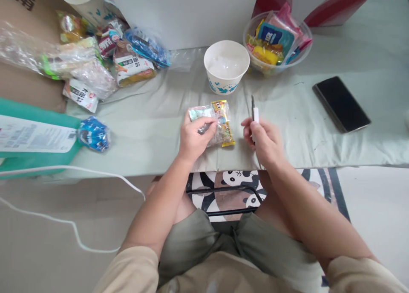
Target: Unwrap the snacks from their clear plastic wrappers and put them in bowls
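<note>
My left hand (194, 138) is closed, thumb and fingertips pinched on a clear plastic snack packet (202, 112) with a pale green part. A narrow yellow snack packet (228, 133) with coloured print lies against its right side; whether the two are joined I cannot tell. My fingers cover part of the clear one. In my right hand (270, 143) is a utility knife (256, 114) with a white handle, its dark, thin blade pointing away from me. The blade is apart from the packets. Just beyond them stands a white paper bowl (221, 86) with blue leaf print.
Behind on the right, a clear plastic bowl (303, 59) holds several snack packets. A black phone (342, 104) lies to the right. Wrapped snacks (132, 67) pile up at the back left, near a green container (64, 160) with a blue-wrapped cap. White cable (75, 229) hangs at the left.
</note>
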The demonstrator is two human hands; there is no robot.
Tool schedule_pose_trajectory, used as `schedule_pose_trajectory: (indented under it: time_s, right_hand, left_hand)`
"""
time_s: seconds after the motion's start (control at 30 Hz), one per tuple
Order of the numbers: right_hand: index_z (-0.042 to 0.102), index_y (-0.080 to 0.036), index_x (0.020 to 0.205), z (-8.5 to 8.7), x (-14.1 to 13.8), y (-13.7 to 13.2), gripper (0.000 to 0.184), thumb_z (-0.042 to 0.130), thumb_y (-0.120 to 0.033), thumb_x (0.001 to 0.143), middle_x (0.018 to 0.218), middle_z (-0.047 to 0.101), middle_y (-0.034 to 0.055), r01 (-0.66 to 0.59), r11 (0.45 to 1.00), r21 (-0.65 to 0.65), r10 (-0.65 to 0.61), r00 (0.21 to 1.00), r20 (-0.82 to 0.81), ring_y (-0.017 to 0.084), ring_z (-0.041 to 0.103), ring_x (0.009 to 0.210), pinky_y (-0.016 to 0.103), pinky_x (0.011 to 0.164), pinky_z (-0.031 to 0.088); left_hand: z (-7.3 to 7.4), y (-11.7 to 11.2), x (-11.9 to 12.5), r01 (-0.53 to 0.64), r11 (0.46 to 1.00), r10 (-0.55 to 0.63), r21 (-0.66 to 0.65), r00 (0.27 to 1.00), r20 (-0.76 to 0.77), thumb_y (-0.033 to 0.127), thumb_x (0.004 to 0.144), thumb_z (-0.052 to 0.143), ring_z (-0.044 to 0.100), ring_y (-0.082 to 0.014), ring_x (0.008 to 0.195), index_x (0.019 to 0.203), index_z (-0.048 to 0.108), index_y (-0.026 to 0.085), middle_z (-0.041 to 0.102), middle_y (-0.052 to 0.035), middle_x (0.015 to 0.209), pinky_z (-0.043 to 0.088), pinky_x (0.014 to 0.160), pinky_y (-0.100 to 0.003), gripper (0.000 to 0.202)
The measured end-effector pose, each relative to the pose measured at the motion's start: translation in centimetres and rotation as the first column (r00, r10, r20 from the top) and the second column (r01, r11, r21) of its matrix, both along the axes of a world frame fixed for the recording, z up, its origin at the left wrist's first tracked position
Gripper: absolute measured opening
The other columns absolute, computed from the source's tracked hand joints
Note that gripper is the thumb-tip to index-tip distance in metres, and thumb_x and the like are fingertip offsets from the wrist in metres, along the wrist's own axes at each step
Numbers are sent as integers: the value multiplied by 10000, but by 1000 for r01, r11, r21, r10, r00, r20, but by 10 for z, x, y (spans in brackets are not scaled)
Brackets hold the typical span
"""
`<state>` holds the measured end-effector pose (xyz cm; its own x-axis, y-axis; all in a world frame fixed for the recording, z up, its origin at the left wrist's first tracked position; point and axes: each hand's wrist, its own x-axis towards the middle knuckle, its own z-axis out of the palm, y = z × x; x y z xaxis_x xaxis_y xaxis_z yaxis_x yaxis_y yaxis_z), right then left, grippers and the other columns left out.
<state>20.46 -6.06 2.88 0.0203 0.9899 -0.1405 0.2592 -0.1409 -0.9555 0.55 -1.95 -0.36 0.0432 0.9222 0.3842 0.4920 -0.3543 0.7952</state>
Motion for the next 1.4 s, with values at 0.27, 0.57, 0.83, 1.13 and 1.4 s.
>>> schedule_pose_trajectory:
  time_s: [0.27,0.57,0.83,1.13,1.4]
  right_hand:
    - [597,-228,829,-1,-21,8,161,675,-369,829,742,578,-3,8,976,215,-59,971,230,154,516,698,319,709,422]
    - [581,-218,798,2,-20,8,204,654,-406,829,665,542,-29,96,993,69,-105,983,153,117,455,614,277,619,379]
    - [594,-204,776,12,-26,-13,501,535,-691,882,589,545,-7,-125,934,-336,5,942,-337,113,478,494,248,475,429]
    - [543,-201,710,23,-30,-7,591,500,-760,898,481,569,-3,-222,919,-326,159,965,-208,105,505,412,221,417,377]
    - [529,-205,673,22,-22,-17,479,424,-525,1015,506,607,-11,-341,848,-407,318,940,-125,96,533,417,219,440,386]
  left_hand:
    - [2,-2,3,99,995,-97,19,993,-66,296,883,686,672,-231,1114,869,758,248,712,-59,1048,560,1013,-398,87]
    - [-4,-1,3,55,997,-55,62,998,-13,307,856,748,657,-192,1009,1004,567,249,656,-15,1015,545,955,-362,241]
    - [-8,1,2,-113,993,115,-27,990,84,360,826,820,655,-196,1058,1250,446,277,600,-40,1182,541,945,-351,572]
    - [0,-5,6,-97,989,99,115,995,-11,418,855,763,645,-195,993,1149,490,254,613,-33,1078,552,915,-367,433]
    - [-10,1,-1,-177,981,171,78,982,82,574,897,694,651,-170,946,1218,407,267,582,-50,1117,558,833,-319,529]
